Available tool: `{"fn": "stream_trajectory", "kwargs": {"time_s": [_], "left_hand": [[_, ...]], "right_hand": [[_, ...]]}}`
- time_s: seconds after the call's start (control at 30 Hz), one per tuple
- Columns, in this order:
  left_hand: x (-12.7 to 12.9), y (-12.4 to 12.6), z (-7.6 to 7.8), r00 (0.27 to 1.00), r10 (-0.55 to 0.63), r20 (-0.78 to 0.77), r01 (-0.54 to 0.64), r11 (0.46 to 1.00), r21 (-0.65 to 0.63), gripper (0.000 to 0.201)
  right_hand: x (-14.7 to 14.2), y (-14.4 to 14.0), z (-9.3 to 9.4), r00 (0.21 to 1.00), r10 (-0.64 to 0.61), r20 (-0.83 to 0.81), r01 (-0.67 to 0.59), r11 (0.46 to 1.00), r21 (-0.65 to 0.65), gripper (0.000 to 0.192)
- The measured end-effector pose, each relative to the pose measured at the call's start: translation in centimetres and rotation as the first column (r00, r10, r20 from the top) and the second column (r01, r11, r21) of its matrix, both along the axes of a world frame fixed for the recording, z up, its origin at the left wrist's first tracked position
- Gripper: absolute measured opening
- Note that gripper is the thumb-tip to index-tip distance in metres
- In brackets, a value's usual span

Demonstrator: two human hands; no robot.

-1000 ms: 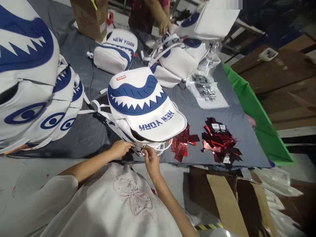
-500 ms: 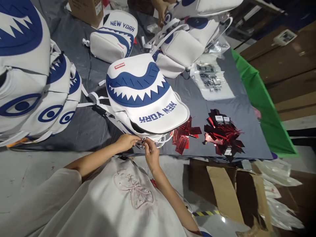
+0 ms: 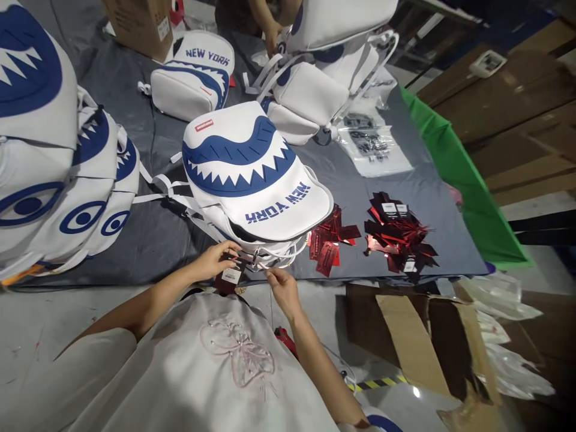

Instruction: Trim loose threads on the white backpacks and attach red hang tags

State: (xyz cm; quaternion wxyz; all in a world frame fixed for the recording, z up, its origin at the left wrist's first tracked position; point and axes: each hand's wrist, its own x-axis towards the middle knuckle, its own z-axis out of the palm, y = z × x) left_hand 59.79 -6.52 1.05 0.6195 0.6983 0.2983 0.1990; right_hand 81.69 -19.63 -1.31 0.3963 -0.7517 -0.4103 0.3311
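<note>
A white and blue backpack (image 3: 243, 156) with a toothed mouth and "NEW YORK" lettering lies near the table's front edge. Its flap faces me, upside down to the print. At its near side, my left hand (image 3: 218, 259) has its fingers curled at a dark red hang tag (image 3: 231, 276) with a white label, which hangs over the table edge. My right hand (image 3: 284, 290) pinches thumb and finger together just below the white straps or cords (image 3: 283, 257) of the bag. What lies between those fingertips is too small to make out.
Two piles of red tags, a smaller pile (image 3: 327, 243) and a larger one (image 3: 396, 234), lie right of the bag. More backpacks (image 3: 85, 198) stand left, another (image 3: 191, 78) behind. A person's hand (image 3: 272, 37) touches stacked bags (image 3: 310, 90) at the back. Below are open cartons (image 3: 409, 336).
My hands have moved apart from where they met at the bag's near side. A dark red tag now shows beside my left hand. The view has shifted slightly.
</note>
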Motion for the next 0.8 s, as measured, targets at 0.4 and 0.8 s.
{"fn": "stream_trajectory", "kwargs": {"time_s": [0.4,0.8], "left_hand": [[1.6,-2.8,-1.7,0.995,0.102,0.015,-0.068,0.536,0.841,0.023],[4.2,-2.8,-1.4,0.991,0.127,0.036,-0.132,0.962,0.239,0.018]], "right_hand": [[-2.0,1.5,4.0,0.618,0.051,-0.785,-0.176,0.982,-0.075,0.036],[-3.3,2.2,2.5,0.634,-0.233,-0.737,0.238,0.966,-0.1,0.039]]}}
